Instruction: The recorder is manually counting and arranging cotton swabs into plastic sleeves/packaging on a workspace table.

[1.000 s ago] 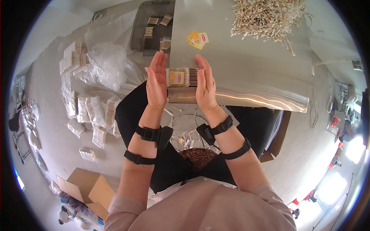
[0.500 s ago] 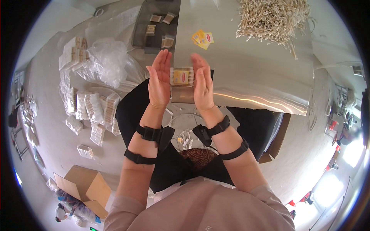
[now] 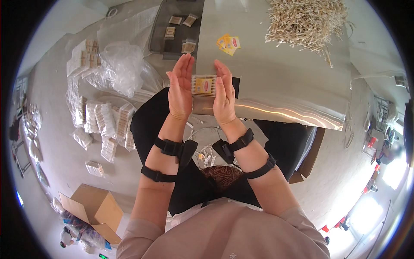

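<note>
A small pack of cotton swabs [image 3: 203, 85] with a yellow and red card on it lies at the near left corner of the metal table [image 3: 276, 86]. My left hand [image 3: 181, 88] stands on edge along its left side, with fingers stretched out. Along the right side is my right hand [image 3: 223, 93], also upright, its fingers straight and slightly curved inward. Both palms face the pack and seem to touch its ends; whether they press on it I cannot tell. Beyond the hands, several yellow cards [image 3: 228, 44] lie fanned on the table.
A heap of loose swabs [image 3: 306, 21] covers the table's far right. A dark grey bin [image 3: 177, 45] with several swab packs stands at the far left. Bagged packs [image 3: 103, 118] and plastic sheeting [image 3: 123, 69] lie on the floor. An opened carton [image 3: 92, 209] sits lower left.
My hands have come slightly closer together around the swab pack, the right one moving left. The pack stays between them at the table's edge.
</note>
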Motion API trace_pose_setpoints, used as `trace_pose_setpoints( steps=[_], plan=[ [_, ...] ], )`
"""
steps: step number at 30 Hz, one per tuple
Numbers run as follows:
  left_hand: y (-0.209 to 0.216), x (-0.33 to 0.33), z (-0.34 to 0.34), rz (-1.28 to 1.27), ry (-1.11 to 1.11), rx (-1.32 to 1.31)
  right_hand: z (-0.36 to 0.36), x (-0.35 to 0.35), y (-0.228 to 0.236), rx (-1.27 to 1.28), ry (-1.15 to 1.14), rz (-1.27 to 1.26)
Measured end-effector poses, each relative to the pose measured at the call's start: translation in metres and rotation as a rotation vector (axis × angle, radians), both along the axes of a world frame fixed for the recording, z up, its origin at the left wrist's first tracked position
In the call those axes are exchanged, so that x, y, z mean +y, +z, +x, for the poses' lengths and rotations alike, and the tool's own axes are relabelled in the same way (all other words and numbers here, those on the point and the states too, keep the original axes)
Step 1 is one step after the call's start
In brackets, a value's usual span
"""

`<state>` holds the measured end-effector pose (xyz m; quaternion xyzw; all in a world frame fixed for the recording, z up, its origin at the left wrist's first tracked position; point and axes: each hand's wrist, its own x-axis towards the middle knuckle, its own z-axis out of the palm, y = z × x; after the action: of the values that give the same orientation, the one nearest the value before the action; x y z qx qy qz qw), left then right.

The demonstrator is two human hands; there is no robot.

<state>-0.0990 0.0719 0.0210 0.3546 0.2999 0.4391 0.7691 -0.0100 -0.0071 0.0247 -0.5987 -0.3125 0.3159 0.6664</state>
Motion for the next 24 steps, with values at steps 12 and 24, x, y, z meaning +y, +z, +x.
trace_pose_setpoints(
  steps=[12, 24],
  plan=[
    [-0.020, -0.007, 0.009, 0.350, 0.050, 0.182, 0.060, -0.013, -0.034, -0.104, -0.166, -0.091],
    [0.016, -0.060, 0.091, 1.000, -0.277, 0.624, 0.227, -0.010, -0.007, -1.210, -0.331, -0.592]
  ],
)
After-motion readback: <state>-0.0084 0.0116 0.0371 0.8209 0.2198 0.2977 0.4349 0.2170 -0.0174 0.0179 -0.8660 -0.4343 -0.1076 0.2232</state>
